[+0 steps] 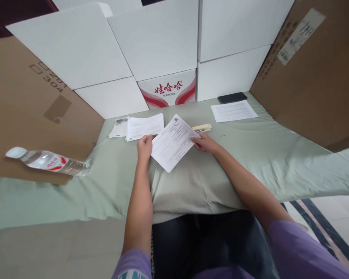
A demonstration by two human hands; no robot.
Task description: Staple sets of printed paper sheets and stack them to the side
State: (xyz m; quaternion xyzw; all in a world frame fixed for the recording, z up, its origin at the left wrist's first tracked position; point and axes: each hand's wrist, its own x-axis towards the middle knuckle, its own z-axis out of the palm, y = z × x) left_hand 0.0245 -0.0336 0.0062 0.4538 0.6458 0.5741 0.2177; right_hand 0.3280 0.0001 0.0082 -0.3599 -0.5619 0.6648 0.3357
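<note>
A printed sheet of paper (174, 144), possibly more than one layer, is held tilted above the cloth between my two hands. My left hand (145, 145) is closed at its left corner, the fingertips partly hidden. At the right corner, my right hand (203, 142) pinches the paper with the thumb on top. Just behind the right hand lies a cream-coloured stapler (202, 127). A stack of printed sheets (144, 126) rests beyond my left hand, beside a small clear bag (120, 128) with dark small items.
More printed sheets (234, 111) lie at the back right, by a black phone (232, 97). White boxes (168, 91) line the back of the green cloth (110, 186). Cardboard panels (75, 128) flank both sides. A water bottle (54, 161) is at the left.
</note>
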